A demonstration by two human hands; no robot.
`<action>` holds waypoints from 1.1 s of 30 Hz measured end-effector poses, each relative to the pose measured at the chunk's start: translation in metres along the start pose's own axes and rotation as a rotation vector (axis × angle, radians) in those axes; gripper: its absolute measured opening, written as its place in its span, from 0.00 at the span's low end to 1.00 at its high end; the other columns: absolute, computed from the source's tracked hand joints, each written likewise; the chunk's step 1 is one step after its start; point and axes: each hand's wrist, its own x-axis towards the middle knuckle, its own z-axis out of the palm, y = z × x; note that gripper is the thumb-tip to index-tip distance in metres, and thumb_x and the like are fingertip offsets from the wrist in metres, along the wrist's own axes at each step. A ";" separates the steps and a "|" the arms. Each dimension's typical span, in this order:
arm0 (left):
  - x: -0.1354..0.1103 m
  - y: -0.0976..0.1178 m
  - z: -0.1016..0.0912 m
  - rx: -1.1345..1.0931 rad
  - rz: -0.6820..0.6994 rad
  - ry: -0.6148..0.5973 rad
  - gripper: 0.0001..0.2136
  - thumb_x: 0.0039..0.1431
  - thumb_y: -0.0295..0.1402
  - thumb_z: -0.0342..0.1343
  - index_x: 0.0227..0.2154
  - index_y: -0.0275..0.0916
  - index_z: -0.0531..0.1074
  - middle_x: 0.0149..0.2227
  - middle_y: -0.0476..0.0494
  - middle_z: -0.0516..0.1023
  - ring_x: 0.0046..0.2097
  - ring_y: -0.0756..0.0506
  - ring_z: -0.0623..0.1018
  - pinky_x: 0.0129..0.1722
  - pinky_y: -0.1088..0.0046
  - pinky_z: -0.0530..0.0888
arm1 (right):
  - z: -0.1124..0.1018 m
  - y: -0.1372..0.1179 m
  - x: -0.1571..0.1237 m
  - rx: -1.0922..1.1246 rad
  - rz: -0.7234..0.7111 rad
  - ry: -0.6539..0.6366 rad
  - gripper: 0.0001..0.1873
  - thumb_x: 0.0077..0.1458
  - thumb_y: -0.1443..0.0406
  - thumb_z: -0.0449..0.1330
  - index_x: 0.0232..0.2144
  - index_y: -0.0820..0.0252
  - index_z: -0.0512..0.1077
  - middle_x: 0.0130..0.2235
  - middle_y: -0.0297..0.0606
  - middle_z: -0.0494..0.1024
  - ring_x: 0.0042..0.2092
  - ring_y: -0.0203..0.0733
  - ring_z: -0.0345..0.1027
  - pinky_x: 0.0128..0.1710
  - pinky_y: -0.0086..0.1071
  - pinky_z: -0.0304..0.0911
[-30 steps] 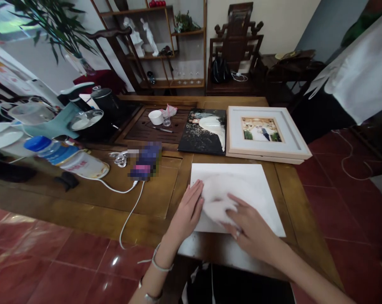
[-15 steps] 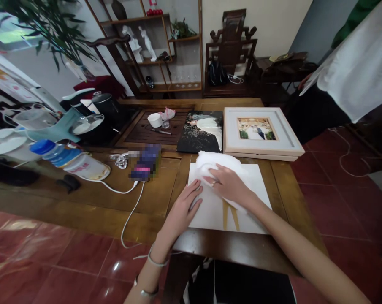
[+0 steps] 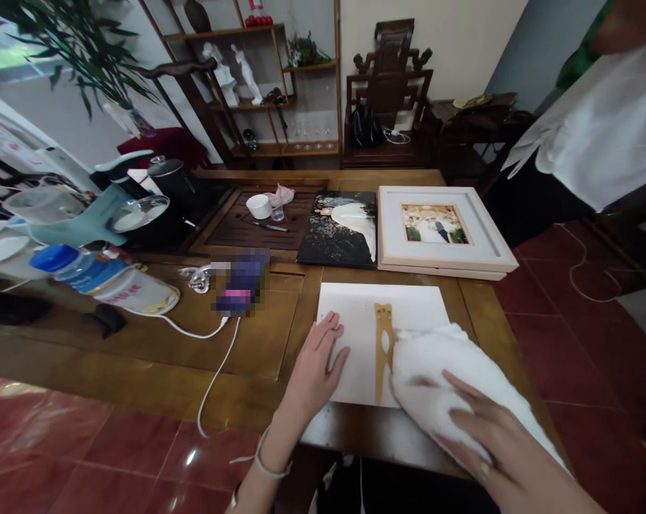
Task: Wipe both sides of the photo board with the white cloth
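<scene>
A white rectangular panel (image 3: 349,382) lies flat near the table's front edge. On it is a flat gold-coloured piece (image 3: 381,357) with two tapering legs and small holes at its top; the cloth covers part of it. My left hand (image 3: 315,360) rests on the panel's left side, fingers stretched out and holding nothing. Over the panel's lower right corner, my right hand (image 3: 494,435) grips a fluffy white cloth (image 3: 430,364), which spreads out past the panel. Motion smears this hand a little.
Behind the panel lie a dark photo print (image 3: 338,228) and stacked framed photos (image 3: 494,243). At left are a phone (image 3: 242,282) with cables, a blue-capped bottle (image 3: 108,278), a tea tray (image 3: 231,232) and kettles. A person (image 3: 595,135) stands at right.
My right hand has swept the white cloth from the panel's upper middle toward its lower right, uncovering more of the gold piece. My left hand has stayed on the panel's left side.
</scene>
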 end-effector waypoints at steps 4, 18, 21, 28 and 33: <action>-0.002 -0.002 0.000 0.005 0.012 -0.014 0.14 0.62 0.30 0.50 0.51 0.40 0.65 0.60 0.35 0.65 0.65 0.40 0.61 0.63 0.48 0.56 | -0.006 0.013 0.001 0.008 0.052 -0.043 0.13 0.58 0.56 0.56 0.42 0.51 0.73 0.53 0.43 0.74 0.52 0.55 0.70 0.45 0.41 0.72; -0.001 -0.003 0.003 -0.019 0.012 0.047 0.13 0.62 0.30 0.51 0.49 0.40 0.66 0.59 0.34 0.67 0.63 0.39 0.63 0.62 0.47 0.59 | -0.003 0.036 0.090 -0.009 -0.067 -0.054 0.18 0.61 0.62 0.48 0.20 0.53 0.63 0.20 0.34 0.67 0.51 0.57 0.70 0.52 0.48 0.64; -0.001 -0.002 0.003 -0.019 0.004 0.039 0.13 0.62 0.30 0.51 0.50 0.40 0.66 0.59 0.34 0.67 0.64 0.39 0.63 0.62 0.48 0.59 | -0.007 0.018 0.050 0.010 -0.078 -0.128 0.14 0.60 0.63 0.51 0.23 0.52 0.69 0.24 0.36 0.74 0.49 0.54 0.72 0.51 0.46 0.67; -0.001 -0.004 0.001 -0.017 0.011 -0.004 0.14 0.62 0.31 0.52 0.51 0.41 0.65 0.60 0.35 0.66 0.64 0.40 0.61 0.63 0.47 0.57 | -0.004 0.024 0.000 0.125 0.076 -0.075 0.14 0.57 0.52 0.56 0.36 0.51 0.76 0.50 0.43 0.77 0.51 0.55 0.71 0.44 0.41 0.72; -0.001 -0.005 0.000 -0.005 0.025 -0.011 0.14 0.62 0.31 0.52 0.51 0.40 0.65 0.60 0.35 0.65 0.64 0.41 0.61 0.63 0.48 0.57 | -0.002 0.040 0.063 0.169 0.109 -0.063 0.21 0.61 0.52 0.50 0.25 0.56 0.72 0.34 0.38 0.80 0.44 0.54 0.74 0.50 0.44 0.66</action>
